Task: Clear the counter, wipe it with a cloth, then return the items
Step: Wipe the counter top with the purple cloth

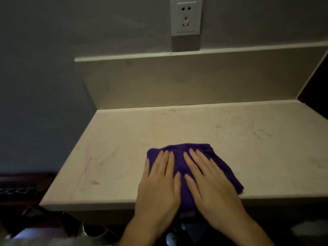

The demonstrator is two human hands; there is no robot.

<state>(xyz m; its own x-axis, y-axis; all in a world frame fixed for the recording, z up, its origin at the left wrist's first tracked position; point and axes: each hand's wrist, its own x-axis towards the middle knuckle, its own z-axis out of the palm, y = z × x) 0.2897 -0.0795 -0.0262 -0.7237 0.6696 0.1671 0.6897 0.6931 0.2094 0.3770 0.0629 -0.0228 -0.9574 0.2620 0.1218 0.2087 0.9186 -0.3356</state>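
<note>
A purple cloth (179, 162) lies bunched on the beige stone counter (115, 148), near its front edge at the middle. My left hand (158, 185) rests flat on the cloth's left part, fingers stretched out and close together. My right hand (207, 180) presses flat on the cloth's right part, fingers pointing up and left. Both palms cover most of the cloth; its far edge and right corner stick out. Faint reddish streaks (92, 167) mark the counter's left side.
A low backsplash (177, 79) rises behind the counter, with a wall socket (186, 16) above it. A dark panel (317, 86) closes the right end. Below the front edge lie dim objects (99, 231) and dark furniture (19, 189) at left.
</note>
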